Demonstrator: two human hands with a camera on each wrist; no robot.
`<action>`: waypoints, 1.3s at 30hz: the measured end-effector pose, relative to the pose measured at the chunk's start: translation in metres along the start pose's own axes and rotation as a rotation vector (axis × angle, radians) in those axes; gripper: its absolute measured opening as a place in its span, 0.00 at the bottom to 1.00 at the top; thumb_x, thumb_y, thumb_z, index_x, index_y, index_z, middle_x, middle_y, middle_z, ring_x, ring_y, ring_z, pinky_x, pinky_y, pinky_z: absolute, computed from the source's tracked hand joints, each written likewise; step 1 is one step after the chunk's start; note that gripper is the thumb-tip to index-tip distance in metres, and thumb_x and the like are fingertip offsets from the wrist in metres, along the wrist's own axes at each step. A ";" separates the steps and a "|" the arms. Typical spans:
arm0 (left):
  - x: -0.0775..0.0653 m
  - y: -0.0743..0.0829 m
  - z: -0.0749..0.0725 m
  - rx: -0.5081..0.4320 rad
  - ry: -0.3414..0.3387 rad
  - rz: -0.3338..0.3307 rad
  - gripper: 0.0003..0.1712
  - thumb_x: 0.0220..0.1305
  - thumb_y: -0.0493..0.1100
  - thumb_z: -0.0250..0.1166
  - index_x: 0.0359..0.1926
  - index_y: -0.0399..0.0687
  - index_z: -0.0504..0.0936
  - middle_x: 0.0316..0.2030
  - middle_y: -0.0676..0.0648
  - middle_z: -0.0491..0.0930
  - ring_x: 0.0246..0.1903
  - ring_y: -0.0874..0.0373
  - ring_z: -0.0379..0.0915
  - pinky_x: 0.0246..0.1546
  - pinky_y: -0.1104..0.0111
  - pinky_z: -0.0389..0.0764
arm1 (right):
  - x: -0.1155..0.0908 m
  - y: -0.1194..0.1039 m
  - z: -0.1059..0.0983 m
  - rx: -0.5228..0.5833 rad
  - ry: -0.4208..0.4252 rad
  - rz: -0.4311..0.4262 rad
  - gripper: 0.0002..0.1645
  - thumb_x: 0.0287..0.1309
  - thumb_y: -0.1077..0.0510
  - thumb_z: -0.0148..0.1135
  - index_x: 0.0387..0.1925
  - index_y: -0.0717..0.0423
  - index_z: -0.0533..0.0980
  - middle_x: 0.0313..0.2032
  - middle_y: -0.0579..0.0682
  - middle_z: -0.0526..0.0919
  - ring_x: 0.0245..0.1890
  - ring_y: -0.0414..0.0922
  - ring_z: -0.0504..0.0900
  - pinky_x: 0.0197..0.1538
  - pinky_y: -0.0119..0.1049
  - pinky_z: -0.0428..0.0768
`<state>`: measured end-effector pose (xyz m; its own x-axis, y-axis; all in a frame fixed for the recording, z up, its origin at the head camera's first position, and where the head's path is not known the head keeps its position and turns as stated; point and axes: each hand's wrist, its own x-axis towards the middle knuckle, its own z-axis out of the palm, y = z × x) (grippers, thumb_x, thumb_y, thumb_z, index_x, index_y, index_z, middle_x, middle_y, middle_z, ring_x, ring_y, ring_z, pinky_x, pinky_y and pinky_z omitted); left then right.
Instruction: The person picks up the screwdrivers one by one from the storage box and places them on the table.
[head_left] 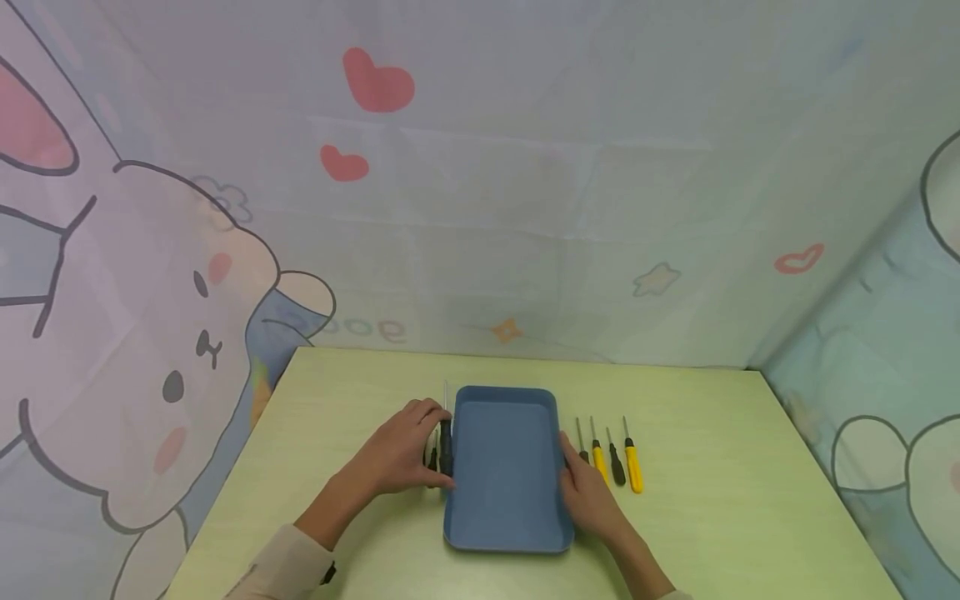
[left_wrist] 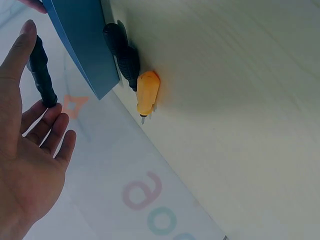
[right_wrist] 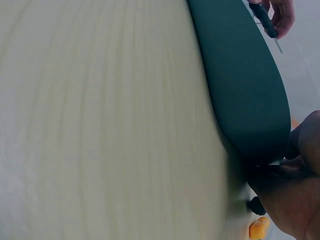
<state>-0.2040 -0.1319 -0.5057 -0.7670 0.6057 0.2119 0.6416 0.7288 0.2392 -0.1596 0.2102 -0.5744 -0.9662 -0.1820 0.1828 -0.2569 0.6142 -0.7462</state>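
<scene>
A blue-grey rectangular tray (head_left: 510, 543) lies on the table between the hands. My left hand (head_left: 401, 450) pinches a black-handled screwdriver (head_left: 446, 454) between thumb and fingertips beside the tray's left edge, its shaft pointing away from me. The left wrist view shows this black handle (left_wrist: 42, 75) spanning from thumb to fingers, raised off the table. Another black screwdriver (left_wrist: 122, 55) and a yellow one (left_wrist: 148, 92) lie on the table left of the tray. My right hand (head_left: 592, 500) grips the tray's right edge; its fingers are partly hidden.
Right of the tray, several screwdrivers lie in a row: a black one (head_left: 617, 467), a yellow one (head_left: 633, 468), another yellow one (head_left: 598, 458) and one partly behind the right hand. The pale table (head_left: 712, 500) meets a patterned cloth backdrop (head_left: 525, 208) at its far edge.
</scene>
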 end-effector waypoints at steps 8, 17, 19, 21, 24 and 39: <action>-0.003 -0.004 -0.005 0.025 -0.015 -0.014 0.60 0.44 0.71 0.83 0.69 0.41 0.74 0.64 0.45 0.72 0.66 0.47 0.69 0.65 0.54 0.78 | -0.001 0.002 0.001 -0.025 0.009 -0.012 0.34 0.74 0.71 0.49 0.78 0.73 0.58 0.73 0.69 0.69 0.33 0.40 0.74 0.47 0.39 0.77; -0.006 -0.013 -0.014 0.063 -0.017 -0.009 0.59 0.42 0.69 0.85 0.68 0.41 0.74 0.64 0.44 0.73 0.65 0.45 0.70 0.63 0.50 0.78 | 0.000 0.000 -0.001 -0.010 -0.015 0.013 0.35 0.74 0.70 0.48 0.79 0.72 0.57 0.73 0.68 0.70 0.25 0.36 0.65 0.45 0.37 0.76; -0.007 -0.015 -0.016 0.066 -0.019 -0.011 0.59 0.43 0.69 0.85 0.68 0.41 0.74 0.64 0.44 0.73 0.65 0.45 0.69 0.63 0.50 0.78 | 0.000 0.000 -0.001 -0.009 -0.019 0.022 0.35 0.75 0.70 0.48 0.79 0.71 0.57 0.73 0.68 0.69 0.25 0.35 0.65 0.44 0.37 0.76; -0.009 -0.018 -0.016 0.081 -0.022 -0.015 0.59 0.44 0.70 0.84 0.68 0.41 0.73 0.64 0.43 0.72 0.64 0.45 0.69 0.62 0.50 0.78 | 0.000 -0.001 -0.002 -0.001 -0.022 0.028 0.35 0.75 0.70 0.48 0.79 0.71 0.57 0.73 0.68 0.70 0.23 0.35 0.64 0.43 0.36 0.75; -0.010 -0.020 -0.018 0.096 -0.023 -0.023 0.58 0.44 0.69 0.84 0.68 0.40 0.73 0.64 0.43 0.72 0.64 0.45 0.69 0.62 0.50 0.79 | 0.000 -0.002 -0.002 0.009 -0.023 0.025 0.35 0.75 0.70 0.48 0.79 0.72 0.57 0.74 0.68 0.68 0.22 0.35 0.62 0.43 0.36 0.75; -0.018 -0.037 -0.024 0.110 -0.015 -0.064 0.59 0.44 0.64 0.86 0.70 0.39 0.73 0.64 0.43 0.73 0.65 0.44 0.69 0.61 0.46 0.78 | -0.001 -0.004 -0.003 0.011 -0.012 0.012 0.35 0.74 0.71 0.48 0.79 0.73 0.57 0.67 0.71 0.75 0.20 0.35 0.59 0.34 0.34 0.72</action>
<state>-0.2141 -0.1775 -0.4952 -0.8069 0.5610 0.1850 0.5871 0.7963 0.1457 -0.1579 0.2099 -0.5695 -0.9688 -0.1838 0.1662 -0.2449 0.6075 -0.7556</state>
